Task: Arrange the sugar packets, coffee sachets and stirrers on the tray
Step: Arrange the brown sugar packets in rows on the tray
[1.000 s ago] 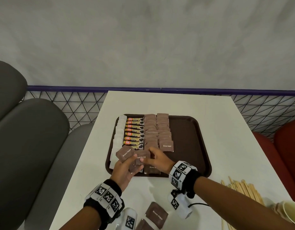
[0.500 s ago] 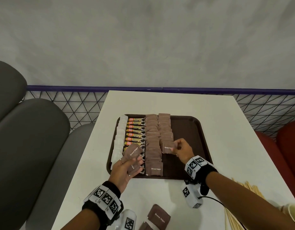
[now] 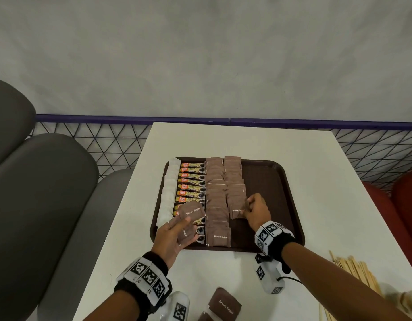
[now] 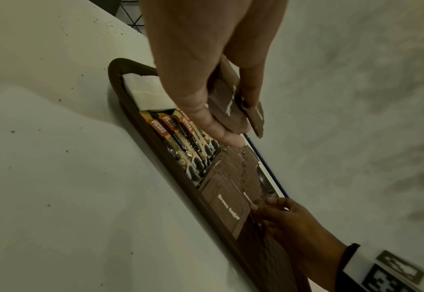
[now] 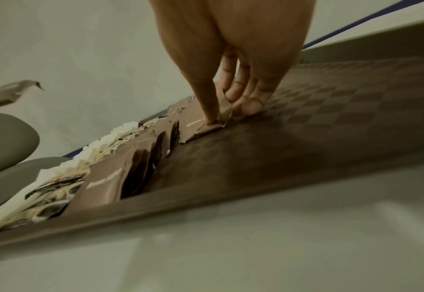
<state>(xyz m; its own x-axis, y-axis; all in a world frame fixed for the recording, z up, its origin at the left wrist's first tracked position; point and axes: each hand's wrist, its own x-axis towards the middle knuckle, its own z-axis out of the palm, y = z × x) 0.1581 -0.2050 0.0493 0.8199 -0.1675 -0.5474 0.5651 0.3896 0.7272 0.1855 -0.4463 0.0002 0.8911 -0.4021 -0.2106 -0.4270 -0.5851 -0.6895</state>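
A brown tray [image 3: 270,181] on the white table holds a column of white sugar packets [image 3: 169,188], a column of coffee sachets [image 3: 191,179] and two columns of brown sugar packets [image 3: 215,193]. My left hand [image 3: 184,224] hovers over the tray's near left corner and grips a small fan of brown sugar packets [image 3: 191,212], seen close in the left wrist view [image 4: 231,106]. My right hand [image 3: 245,208] pinches one brown sugar packet [image 3: 236,210] by its right edge at the near end of the right column. That packet [image 5: 206,122] lies against the tray floor [image 5: 330,118].
Wooden stirrers [image 3: 355,272] lie on the table at the near right, beside a paper cup [image 3: 409,300]. Loose brown sugar packets [image 3: 224,303] sit at the table's near edge. Grey seats stand to the left and red ones to the right. The tray's right third is bare.
My right hand drew a packet from the bunch in my left hand, carried it right to the second brown column and lowered it at the near end. The left hand stayed roughly in place.
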